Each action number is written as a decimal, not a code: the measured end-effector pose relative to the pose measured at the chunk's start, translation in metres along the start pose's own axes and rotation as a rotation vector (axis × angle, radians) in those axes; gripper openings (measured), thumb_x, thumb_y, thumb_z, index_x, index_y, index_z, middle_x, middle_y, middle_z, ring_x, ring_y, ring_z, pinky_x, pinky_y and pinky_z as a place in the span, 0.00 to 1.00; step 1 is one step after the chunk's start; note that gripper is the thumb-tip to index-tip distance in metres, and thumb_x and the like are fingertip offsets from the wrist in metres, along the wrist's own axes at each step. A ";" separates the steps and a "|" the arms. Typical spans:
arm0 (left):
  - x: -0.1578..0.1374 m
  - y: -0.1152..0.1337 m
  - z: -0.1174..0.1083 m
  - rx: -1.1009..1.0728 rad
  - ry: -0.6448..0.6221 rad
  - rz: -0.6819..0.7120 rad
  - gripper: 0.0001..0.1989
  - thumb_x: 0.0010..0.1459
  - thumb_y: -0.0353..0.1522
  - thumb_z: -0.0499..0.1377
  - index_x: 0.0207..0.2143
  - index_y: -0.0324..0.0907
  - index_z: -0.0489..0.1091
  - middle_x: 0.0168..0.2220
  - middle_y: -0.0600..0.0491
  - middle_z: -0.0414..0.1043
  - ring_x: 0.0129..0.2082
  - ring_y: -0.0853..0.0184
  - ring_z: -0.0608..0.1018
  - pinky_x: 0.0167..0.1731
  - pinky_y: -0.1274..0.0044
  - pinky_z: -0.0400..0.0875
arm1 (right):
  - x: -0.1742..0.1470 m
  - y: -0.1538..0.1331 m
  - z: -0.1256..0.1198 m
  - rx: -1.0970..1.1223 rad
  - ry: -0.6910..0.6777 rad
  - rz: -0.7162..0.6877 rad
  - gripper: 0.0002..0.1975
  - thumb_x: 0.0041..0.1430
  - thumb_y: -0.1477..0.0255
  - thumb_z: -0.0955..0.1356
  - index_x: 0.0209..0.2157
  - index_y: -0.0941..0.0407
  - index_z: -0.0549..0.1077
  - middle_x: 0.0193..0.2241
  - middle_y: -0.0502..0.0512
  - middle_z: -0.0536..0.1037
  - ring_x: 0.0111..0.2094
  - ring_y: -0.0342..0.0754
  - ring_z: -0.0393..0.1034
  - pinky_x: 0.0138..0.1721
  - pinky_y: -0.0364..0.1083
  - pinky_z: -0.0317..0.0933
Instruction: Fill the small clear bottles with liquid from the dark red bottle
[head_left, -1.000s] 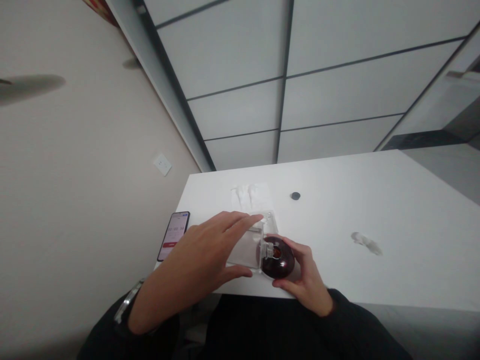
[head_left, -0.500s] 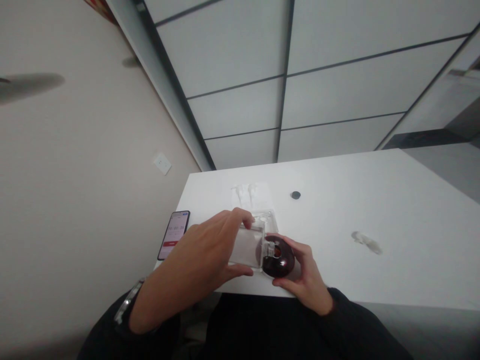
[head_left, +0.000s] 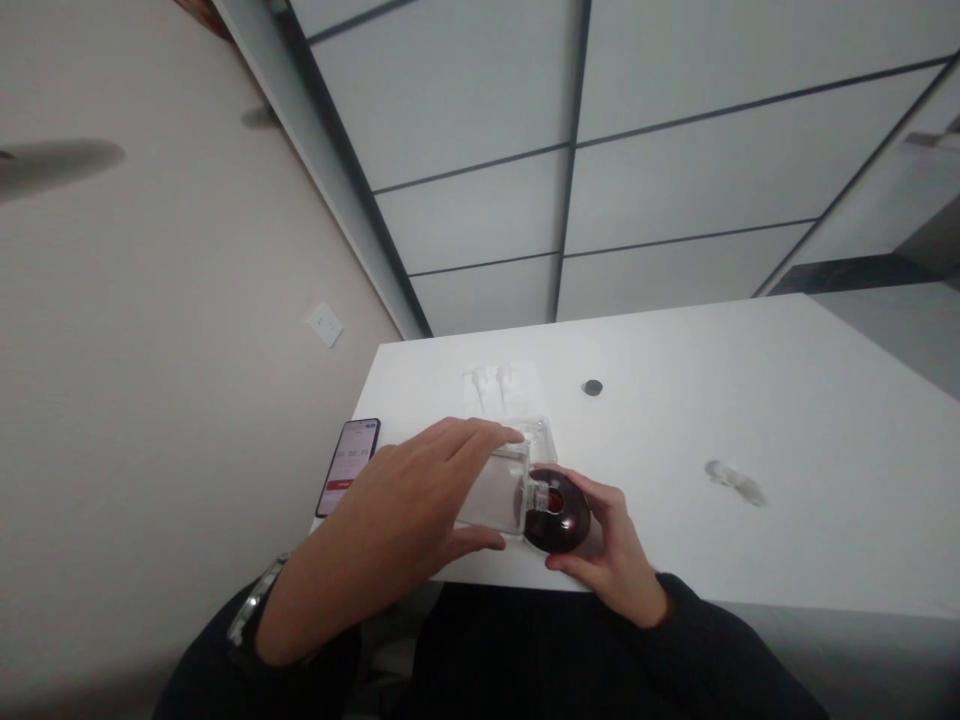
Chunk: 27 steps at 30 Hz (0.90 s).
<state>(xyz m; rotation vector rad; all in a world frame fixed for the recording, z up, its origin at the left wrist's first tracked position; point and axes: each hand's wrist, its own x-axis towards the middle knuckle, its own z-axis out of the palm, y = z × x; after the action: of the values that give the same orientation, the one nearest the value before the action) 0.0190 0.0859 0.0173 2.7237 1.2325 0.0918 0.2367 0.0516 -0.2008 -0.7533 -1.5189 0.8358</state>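
Note:
My left hand [head_left: 420, 485] is closed round a clear, square-sided bottle [head_left: 491, 500], which lies on its side with its short neck pointing right. Steadied in the fingers and thumb of my right hand [head_left: 619, 550] is a glossy dark red-brown rounded vessel [head_left: 564, 530] with a small round hole in its top. The bottle's neck meets the rim of that hole; whether liquid runs between them I cannot tell. Part of the bottle is hidden behind my left hand. Just beyond it, a clear plastic tray [head_left: 546, 438] is partly covered by the hand and bottle.
A phone [head_left: 349, 468] with a lit timer screen lies at the table's left edge. Behind the tray are two whitish pieces [head_left: 505, 380] on a white sheet. A dark round cap [head_left: 592, 387] lies farther right, and a crumpled translucent wrapper [head_left: 736, 484] on the right side.
The fingers of my left hand have stretched slightly to the right over the top of the bottle. The bottle and the vessel have hardly moved.

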 end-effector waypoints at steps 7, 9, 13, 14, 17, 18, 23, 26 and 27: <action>0.000 0.000 0.000 0.018 0.016 0.011 0.42 0.50 0.37 0.80 0.62 0.46 0.63 0.61 0.47 0.77 0.58 0.54 0.81 0.54 0.66 0.80 | 0.001 -0.001 -0.001 0.010 -0.019 0.008 0.40 0.61 0.56 0.78 0.69 0.46 0.61 0.64 0.65 0.76 0.64 0.63 0.75 0.63 0.63 0.71; 0.000 -0.001 -0.001 0.024 0.017 0.012 0.42 0.50 0.38 0.80 0.62 0.46 0.63 0.61 0.47 0.77 0.59 0.54 0.81 0.55 0.65 0.80 | 0.001 -0.002 -0.002 0.003 -0.019 0.008 0.40 0.62 0.56 0.78 0.69 0.46 0.61 0.64 0.65 0.76 0.64 0.63 0.75 0.63 0.63 0.71; 0.001 0.000 -0.001 0.037 0.007 0.013 0.42 0.52 0.39 0.79 0.62 0.45 0.63 0.61 0.47 0.77 0.59 0.54 0.80 0.55 0.64 0.80 | 0.000 0.000 -0.003 -0.026 -0.018 0.015 0.41 0.60 0.57 0.79 0.69 0.47 0.62 0.63 0.65 0.77 0.63 0.64 0.75 0.63 0.65 0.71; 0.001 0.000 -0.002 0.039 0.004 0.015 0.41 0.52 0.39 0.79 0.62 0.45 0.63 0.61 0.47 0.77 0.59 0.54 0.80 0.55 0.64 0.80 | -0.001 0.000 -0.003 -0.038 -0.014 0.016 0.41 0.60 0.57 0.79 0.68 0.47 0.62 0.63 0.66 0.77 0.63 0.65 0.75 0.63 0.65 0.71; 0.003 0.002 -0.002 0.043 -0.001 0.012 0.41 0.52 0.38 0.79 0.63 0.45 0.63 0.61 0.47 0.76 0.59 0.54 0.80 0.55 0.64 0.79 | -0.001 0.000 -0.004 -0.045 -0.008 0.015 0.42 0.59 0.57 0.80 0.69 0.47 0.63 0.63 0.65 0.77 0.63 0.65 0.76 0.63 0.65 0.71; 0.003 0.002 -0.003 0.044 -0.005 0.009 0.41 0.52 0.38 0.79 0.63 0.46 0.63 0.61 0.47 0.76 0.59 0.54 0.80 0.55 0.64 0.79 | 0.000 -0.001 -0.004 -0.036 -0.013 0.014 0.41 0.60 0.57 0.79 0.69 0.46 0.62 0.63 0.65 0.77 0.63 0.65 0.76 0.63 0.65 0.71; 0.002 0.005 -0.006 0.050 -0.030 0.002 0.40 0.53 0.37 0.79 0.62 0.45 0.64 0.61 0.47 0.76 0.59 0.54 0.80 0.55 0.65 0.79 | 0.002 -0.005 -0.004 -0.025 -0.038 0.023 0.41 0.61 0.59 0.79 0.69 0.47 0.61 0.63 0.66 0.77 0.63 0.66 0.75 0.64 0.66 0.70; 0.002 0.005 -0.007 0.054 -0.036 0.000 0.40 0.53 0.37 0.79 0.63 0.46 0.63 0.61 0.47 0.76 0.59 0.53 0.80 0.54 0.65 0.79 | 0.000 -0.003 -0.004 -0.028 -0.028 0.030 0.41 0.60 0.58 0.80 0.69 0.47 0.62 0.63 0.66 0.77 0.63 0.66 0.75 0.63 0.67 0.71; 0.002 0.005 -0.007 0.055 -0.038 -0.001 0.40 0.53 0.37 0.79 0.62 0.46 0.63 0.61 0.47 0.76 0.59 0.53 0.80 0.54 0.65 0.79 | -0.001 -0.002 -0.004 -0.034 -0.020 0.036 0.42 0.59 0.57 0.80 0.68 0.47 0.62 0.63 0.66 0.77 0.63 0.67 0.75 0.63 0.67 0.71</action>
<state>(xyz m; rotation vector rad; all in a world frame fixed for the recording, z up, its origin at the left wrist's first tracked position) 0.0231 0.0846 0.0249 2.7574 1.2445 0.0057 0.2405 0.0502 -0.1995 -0.8012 -1.5450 0.8480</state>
